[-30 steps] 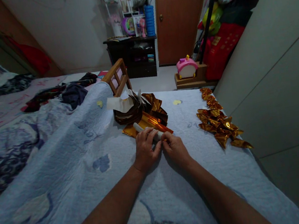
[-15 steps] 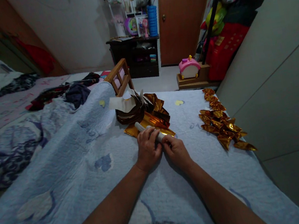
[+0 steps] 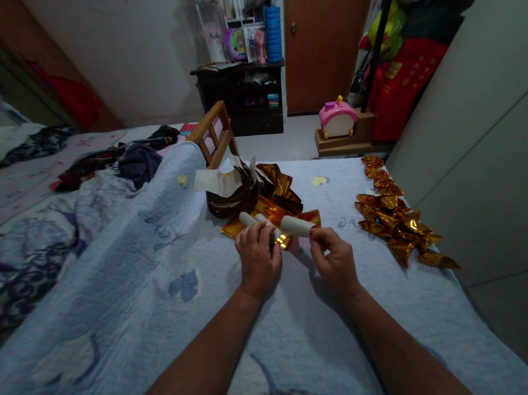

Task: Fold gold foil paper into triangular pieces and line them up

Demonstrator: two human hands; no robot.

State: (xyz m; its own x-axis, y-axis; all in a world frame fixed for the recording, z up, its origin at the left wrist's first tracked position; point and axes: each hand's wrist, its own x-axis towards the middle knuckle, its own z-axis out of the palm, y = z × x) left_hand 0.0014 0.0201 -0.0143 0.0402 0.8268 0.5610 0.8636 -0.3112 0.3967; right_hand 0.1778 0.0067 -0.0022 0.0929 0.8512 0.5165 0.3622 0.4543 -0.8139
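Across a gold foil paper sheet [image 3: 273,208] with a pale back, my left hand [image 3: 258,258] lies with its fingers curled over a pale rolled part. A lifted, curled edge of foil paper [image 3: 297,226] shows its pale side, and my right hand [image 3: 335,260] pinches it between thumb and fingers. Whether both rolled parts belong to one sheet is hidden. Just beyond my hands sits a stack of curved foil paper sheets [image 3: 227,203] with pale backs and dark gold faces. Folded gold foil pieces [image 3: 392,217] lie in a pile to the right.
The work lies on a blue quilt [image 3: 177,345] with heart patterns. A wooden bed rail [image 3: 214,135] stands behind the stack. Clothes [image 3: 138,164] are heaped at left. A pink toy case [image 3: 338,119] and a dark cabinet [image 3: 242,107] stand beyond; a pale wall panel [image 3: 515,171] rises at right.
My right hand has moved right, away from my left, drawing out a curled edge of the foil paper. My left hand has stayed nearly in place. The view has shifted slightly.
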